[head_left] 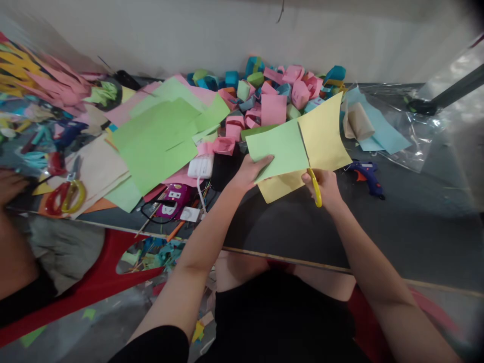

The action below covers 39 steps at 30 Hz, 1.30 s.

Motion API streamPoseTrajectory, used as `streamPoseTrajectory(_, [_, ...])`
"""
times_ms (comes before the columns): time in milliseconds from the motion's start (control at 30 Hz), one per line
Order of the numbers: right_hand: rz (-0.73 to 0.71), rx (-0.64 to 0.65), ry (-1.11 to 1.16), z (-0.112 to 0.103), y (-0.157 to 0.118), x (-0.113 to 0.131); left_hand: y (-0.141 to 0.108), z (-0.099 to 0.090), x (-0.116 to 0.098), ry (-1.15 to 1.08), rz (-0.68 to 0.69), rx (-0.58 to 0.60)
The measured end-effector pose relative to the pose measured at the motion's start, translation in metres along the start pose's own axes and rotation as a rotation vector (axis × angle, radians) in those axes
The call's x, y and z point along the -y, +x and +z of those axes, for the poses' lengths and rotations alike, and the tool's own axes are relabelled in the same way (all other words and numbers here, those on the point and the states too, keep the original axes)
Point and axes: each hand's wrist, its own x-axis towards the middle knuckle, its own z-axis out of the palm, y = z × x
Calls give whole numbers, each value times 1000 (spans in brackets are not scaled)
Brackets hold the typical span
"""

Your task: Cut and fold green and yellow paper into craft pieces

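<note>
My left hand (251, 170) grips the lower left part of a pale green sheet (282, 148), its thumb on top. Yellow-handled scissors (315, 187) are in my right hand (325, 186), with their blades at the border between the green sheet and a yellow sheet (325, 133) on the right. Both sheets are raised above the dark table. Another piece of yellow paper (282, 186) shows below the green sheet. Most of the blades are hidden by the paper.
Folded pink, blue and green paper pieces (260, 96) lie along the wall. Green sheets (159, 146), red-and-yellow scissors (67, 194) and a magenta device (174, 200) are left. A blue glue gun (366, 176) lies right. Another person's arm (15, 242) is far left.
</note>
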Motion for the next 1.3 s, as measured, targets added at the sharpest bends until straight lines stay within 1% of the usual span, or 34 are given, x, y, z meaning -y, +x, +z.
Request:
streamPoseTrajectory(133, [-14,40,8,-4,0,2,0,-1,1,9,5,-18])
streamPoseTrajectory(267, [8,82,83,-5,0,3,-1,-1,3,36,0,-18])
streamPoseTrajectory(500, [4,64,136,-4,1,0,-5,2,2,47,-17,12])
streamPoseTrajectory(700, [58,68,230,1,0,-5,-6,2,2,39,-32,13])
streamPoseTrajectory(867, [5,35,146,1,-1,-4,-6,2,4,50,-28,24])
streamPoseTrajectory(1067, [-4,10,76,0,0,-3,-7,3,3,61,-33,6])
streamPoseTrajectory(1300, [25,-5,104,2,-1,-1,-4,0,7,73,-38,3])
